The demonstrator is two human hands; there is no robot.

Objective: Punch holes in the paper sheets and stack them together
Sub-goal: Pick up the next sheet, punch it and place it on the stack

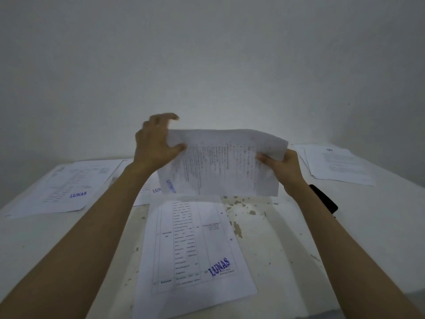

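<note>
Plain pale wall (pixel 207 54), white table (pixel 287 238) with chipped paint, dim light

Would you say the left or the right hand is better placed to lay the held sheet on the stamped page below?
Probably the left hand: it holds the held sheet directly above the stamped page.

Matt paper sheets (pixel 220 162); chipped painted table (pixel 276 238).

Both arms reach forward, left hand (pixel 154 143) and right hand (pixel 283 168) raised, fingers curled.
</note>
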